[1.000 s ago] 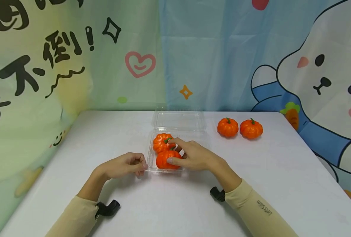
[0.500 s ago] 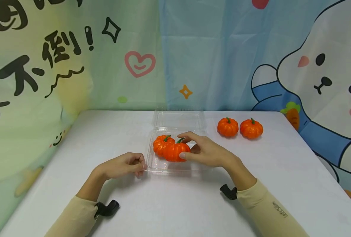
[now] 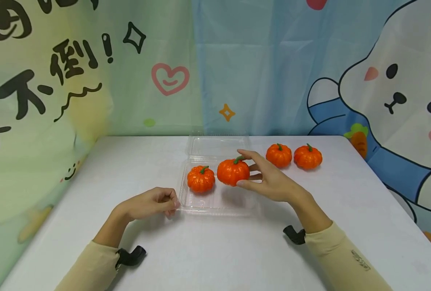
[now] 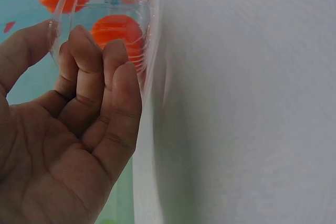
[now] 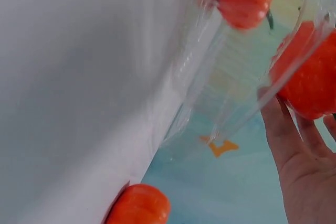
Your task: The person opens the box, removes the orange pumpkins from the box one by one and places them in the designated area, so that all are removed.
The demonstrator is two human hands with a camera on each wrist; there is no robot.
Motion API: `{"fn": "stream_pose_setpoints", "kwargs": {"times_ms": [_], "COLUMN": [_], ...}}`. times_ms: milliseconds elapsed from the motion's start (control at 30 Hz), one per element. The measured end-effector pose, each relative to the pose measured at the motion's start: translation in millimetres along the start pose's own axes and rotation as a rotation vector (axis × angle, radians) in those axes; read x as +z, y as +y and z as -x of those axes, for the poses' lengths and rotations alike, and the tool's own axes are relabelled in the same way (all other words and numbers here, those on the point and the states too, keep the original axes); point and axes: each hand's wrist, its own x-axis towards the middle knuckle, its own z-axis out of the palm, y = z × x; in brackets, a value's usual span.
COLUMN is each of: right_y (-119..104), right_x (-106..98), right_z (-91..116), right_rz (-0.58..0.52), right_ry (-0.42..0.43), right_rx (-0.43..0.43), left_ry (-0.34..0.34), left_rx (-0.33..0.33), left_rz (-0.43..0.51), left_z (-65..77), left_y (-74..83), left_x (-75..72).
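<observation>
Your left hand (image 3: pixel 153 204) pinches the clear box (image 3: pixel 208 209); your right hand (image 3: pixel 273 178) holds an orange pumpkin (image 3: pixel 231 173)

Your hands are well apart. The left has its thumb and fingertips on the rim at the box's near left corner. The right grips the pumpkin between thumb and fingers, over the right part of the box and off its floor, where a soft shadow falls. A second pumpkin (image 3: pixel 200 181) rests upright inside on the left, and the hinged lid (image 3: pixel 219 146) lies folded back, away from you.

You are at a broad white table (image 3: pixel 215 258), pale and smooth, with grey shadows under both your forearms. Near its far edge, to the right of the lid, a third pumpkin (image 3: pixel 278 155) and a fourth pumpkin (image 3: pixel 308 157) sit just beside each other, green stems up.

Behind the table hangs a printed cloth (image 3: pixel 259 72), yellow-green on your left, blue on your right, lightly creased. It carries bold black lettering (image 3: pixel 20 93), a smiling pink heart (image 3: pixel 169 83), a small orange star (image 3: pixel 227 112) and, at right, a large white cartoon animal (image 3: pixel 393 87) in blue, with a carrot (image 3: pixel 358 143) at its side. Your tan sleeves each end beside a black wrist device (image 3: pixel 131 256).
</observation>
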Motion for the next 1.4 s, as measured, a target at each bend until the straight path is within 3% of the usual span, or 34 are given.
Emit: {"fn": "stream_pose_setpoints", "kwargs": {"times_ms": [233, 500, 1033, 1233, 1400], "right_y": [10, 21, 41, 50, 57], "right_x": [-13, -31, -65, -75, -85], "right_z": [6, 17, 43, 49, 54], "right_rz": [0.019, 0.112, 0.273, 0.383, 0.403], "right_ry": [0.102, 0.190, 0.336, 0.394, 0.445], "right_rx": [-0.057, -0.067, 0.005, -0.053, -0.063], "left_ry": [-0.001, -0.004, -0.001, -0.005, -0.006], "left_rx": [-0.002, 0.007, -0.007, -0.008, -0.009], "left_rz": [0.008, 0.002, 0.001, 0.010, 0.026], "left_z": [-0.4, -2.3, -1.3, -0.7, -0.4], "left_y": [-3.2, -3.1, -1.2, -0.3, -0.5], "left_x": [-0.3, -0.8, -0.6, -0.6, -0.8]}}
